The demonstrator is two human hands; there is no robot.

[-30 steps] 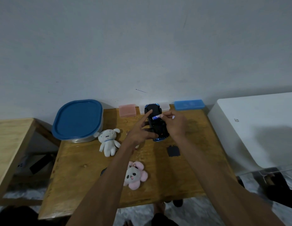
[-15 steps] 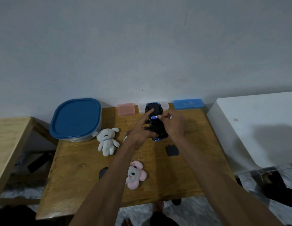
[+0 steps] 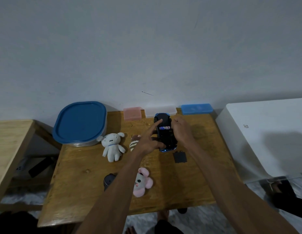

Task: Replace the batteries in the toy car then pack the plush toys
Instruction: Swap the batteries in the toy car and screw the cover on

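While upturned near desk (image 3: 206,132) back edge, toy car (image 3: 167,141): rigid, light, gripped by sides in left hand (image 3: 147,143); right hand (image 3: 181,130) grasp unclear.

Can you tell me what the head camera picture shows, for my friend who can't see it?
Two hands work on an upside-down toy car at the back of a wooden table: the left hand steadies it, its forefinger out, the right hand at its side, a battery in its underside. A white plush and pink plush lie nearby.
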